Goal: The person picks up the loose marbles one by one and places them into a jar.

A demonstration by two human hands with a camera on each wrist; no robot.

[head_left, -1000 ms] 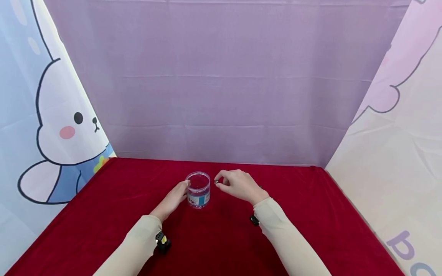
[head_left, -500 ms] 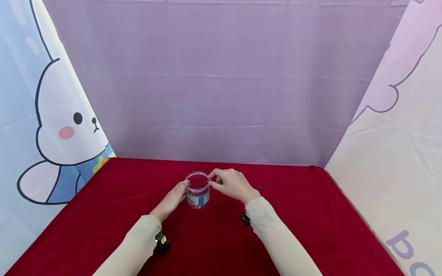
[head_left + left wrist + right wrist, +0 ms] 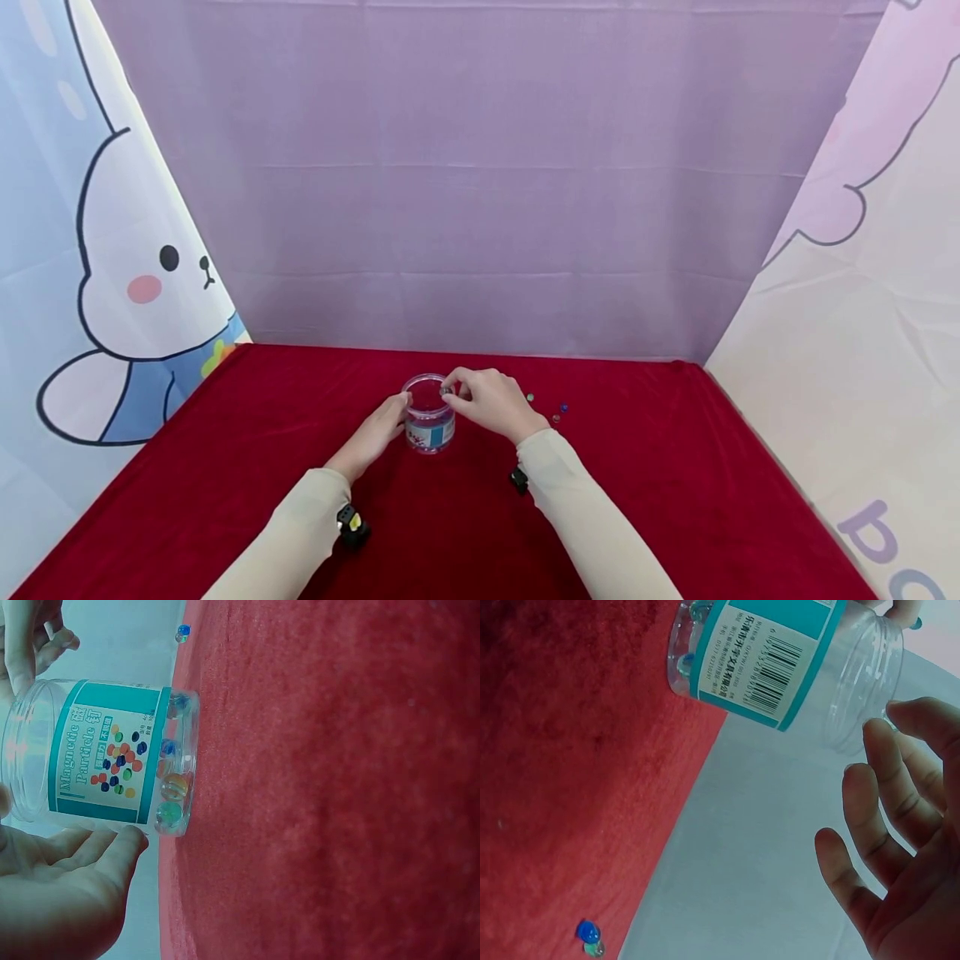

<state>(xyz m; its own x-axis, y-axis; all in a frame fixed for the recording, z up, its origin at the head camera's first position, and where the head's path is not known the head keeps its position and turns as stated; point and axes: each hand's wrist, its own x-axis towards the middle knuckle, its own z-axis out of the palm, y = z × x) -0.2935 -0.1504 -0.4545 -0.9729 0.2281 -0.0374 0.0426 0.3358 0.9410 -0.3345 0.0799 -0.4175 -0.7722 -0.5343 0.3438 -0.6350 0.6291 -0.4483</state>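
Observation:
A clear plastic jar [image 3: 430, 435] with a teal and white label and no lid stands upright on the red cloth. Several glass marbles [image 3: 175, 787] lie in its bottom. My left hand [image 3: 372, 435] holds the jar from the left, thumb up at the rim and fingers along the side. At the right side of the jar's mouth, my right hand [image 3: 491, 405] pinches a small glass marble [image 3: 447, 390] between thumb and forefinger; the fingertips mostly cover it. The other fingers of that hand spread loosely in the right wrist view.
A blue marble [image 3: 565, 407], a pale green marble [image 3: 530, 397] and a brownish marble [image 3: 556, 418] lie on the red cloth [image 3: 645, 483] right of the right hand. A purple curtain [image 3: 480, 208] rises behind the table, with printed cloth at both sides.
My right hand has moved left with its marble, from beside the jar to over its rim. Marbles behind the right wrist have come into sight. The left hand and jar stay put.

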